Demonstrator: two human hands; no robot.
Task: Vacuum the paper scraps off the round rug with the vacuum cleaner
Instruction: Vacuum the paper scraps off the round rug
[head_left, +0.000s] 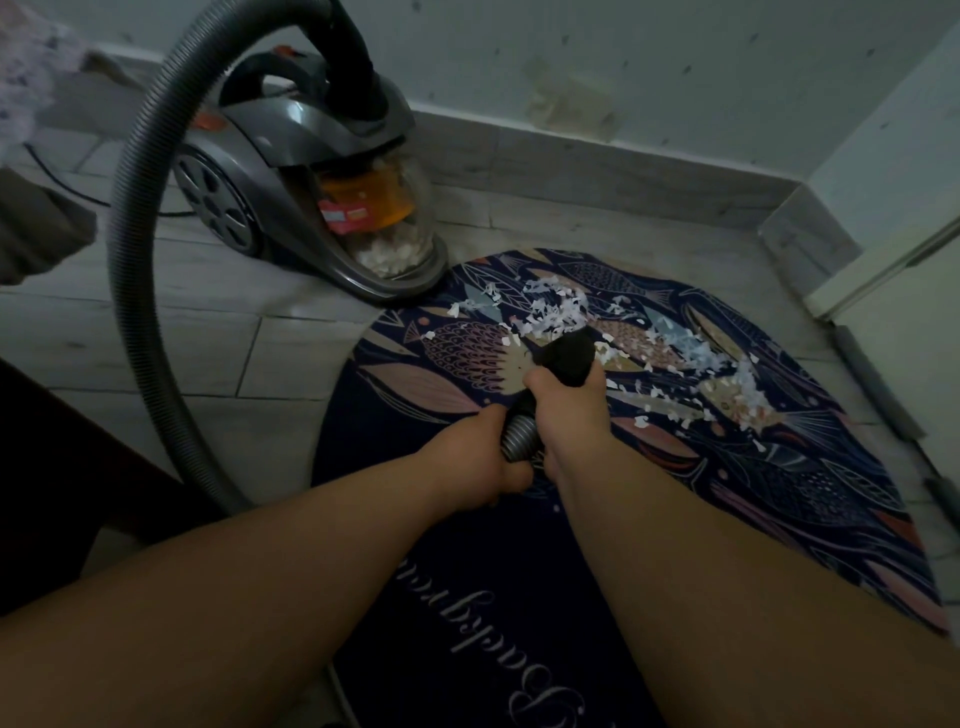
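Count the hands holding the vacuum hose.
2. The right hand grips the black nozzle; the left hand grips the ribbed hose just behind it.

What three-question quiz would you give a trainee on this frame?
1. True or false: the left hand grips the ribbed hose and the right hand grips the black nozzle.
2. Most paper scraps lie: A) on the far part of the rug, around the nozzle; B) on its near lettering; C) on the floor.
3. Fill in: the clear bin on the vacuum cleaner holds white ___.
Key: 1 true; 2 A; 3 scraps.
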